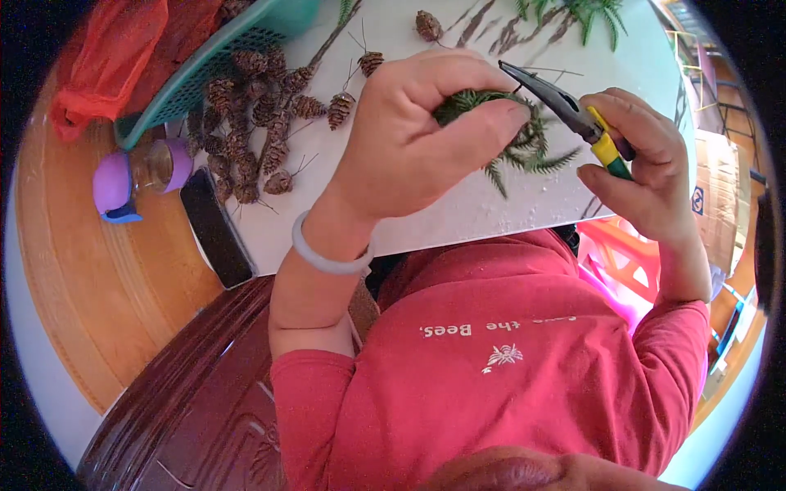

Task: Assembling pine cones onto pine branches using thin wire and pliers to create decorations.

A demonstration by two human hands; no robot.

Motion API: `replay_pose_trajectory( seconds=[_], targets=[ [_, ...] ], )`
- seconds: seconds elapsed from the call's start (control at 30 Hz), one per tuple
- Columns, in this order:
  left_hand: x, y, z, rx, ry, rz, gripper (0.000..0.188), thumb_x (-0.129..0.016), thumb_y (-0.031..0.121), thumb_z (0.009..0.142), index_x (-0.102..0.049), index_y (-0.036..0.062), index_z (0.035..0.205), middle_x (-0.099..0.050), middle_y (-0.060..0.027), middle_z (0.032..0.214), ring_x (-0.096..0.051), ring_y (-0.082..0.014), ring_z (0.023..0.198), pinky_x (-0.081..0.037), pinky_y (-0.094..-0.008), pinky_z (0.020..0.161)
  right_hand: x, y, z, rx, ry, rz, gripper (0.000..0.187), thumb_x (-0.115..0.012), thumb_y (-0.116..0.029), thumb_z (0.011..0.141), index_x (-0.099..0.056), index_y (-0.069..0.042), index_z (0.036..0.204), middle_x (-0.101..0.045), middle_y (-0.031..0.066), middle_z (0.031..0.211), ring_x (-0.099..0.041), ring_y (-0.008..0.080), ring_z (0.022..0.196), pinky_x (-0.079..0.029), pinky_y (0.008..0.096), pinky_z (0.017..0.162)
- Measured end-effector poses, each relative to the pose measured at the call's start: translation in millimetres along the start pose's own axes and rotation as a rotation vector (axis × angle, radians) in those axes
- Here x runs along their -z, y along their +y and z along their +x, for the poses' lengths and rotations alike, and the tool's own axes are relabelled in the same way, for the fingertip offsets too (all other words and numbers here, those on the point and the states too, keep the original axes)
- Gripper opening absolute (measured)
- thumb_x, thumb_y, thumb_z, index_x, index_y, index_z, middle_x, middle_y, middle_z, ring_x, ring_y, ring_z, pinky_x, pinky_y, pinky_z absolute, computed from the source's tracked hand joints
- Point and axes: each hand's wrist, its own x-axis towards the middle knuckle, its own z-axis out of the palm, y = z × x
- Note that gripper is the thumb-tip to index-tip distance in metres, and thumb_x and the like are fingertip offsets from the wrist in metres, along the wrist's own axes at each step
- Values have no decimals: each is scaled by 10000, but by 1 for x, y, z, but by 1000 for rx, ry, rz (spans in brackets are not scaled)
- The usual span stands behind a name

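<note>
My left hand is closed round a bundle of green fern-like sprigs, thumb and fingers pinching it above the white table. Leafy tips hang out below the thumb. In my right hand are needle-nose pliers with yellow and green handles. Their dark jaws point up and left, beside the sprigs. A thin dark wire or stem crosses behind the jaws; whether they grip it I cannot tell. Nearest my left hand on the table are brown pinecones with thin wires attached.
Several more pinecones lie heaped at the left, against a teal plastic basket and a red plastic bag. A black phone lies at the table's left edge, near a purple-lidded cup. More green sprigs lie far right.
</note>
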Motion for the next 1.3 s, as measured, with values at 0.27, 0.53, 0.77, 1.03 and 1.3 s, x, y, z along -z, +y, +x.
replay_pose_trajectory(
  seconds=[0.27, 0.53, 0.77, 1.03, 1.3],
  targets=[
    [-2, -2, 5, -609, 222, 1012, 76, -614, 14, 712, -601, -2, 785, -584, -87, 664, -554, -155, 569, -438, -254, 521, -9, -3, -3, -309, -44, 335, 404, -647, 28, 635, -543, 27, 1026, -516, 12, 831, -452, 56, 711, -346, 179, 605],
    [-8, 7, -3, -279, 258, 383, 96, -586, 29, 744, -585, -13, 830, -600, -82, 683, -537, -120, 519, -437, -226, 484, -2, 3, 7, -101, -68, 155, 406, -645, -7, 627, -546, 21, 1020, -535, 43, 864, -467, 95, 714, -353, 211, 606],
    [-8, 13, -7, 161, 140, -331, 105, -564, 31, 765, -564, -14, 861, -591, -68, 696, -525, -81, 520, -424, -190, 464, 8, 13, 20, 214, -108, -31, 436, -645, -35, 599, -550, 7, 1022, -557, 90, 889, -515, 170, 712, -390, 247, 610],
    [1, 8, -2, 231, 101, -490, 82, -581, 34, 763, -562, -12, 828, -576, -50, 663, -518, -68, 521, -405, -174, 449, 12, 13, 27, 192, -205, -95, 470, -609, -18, 594, -516, 55, 1049, -540, 163, 958, -531, 237, 837, -410, 281, 710],
    [-3, 2, 3, -137, 199, 199, 93, -571, 59, 764, -561, -15, 820, -596, -74, 690, -539, -108, 536, -442, -210, 462, 4, 16, 19, 212, -54, -76, 408, -639, -6, 614, -553, 9, 1013, -539, 55, 794, -475, 130, 620, -371, 220, 542]
  ],
)
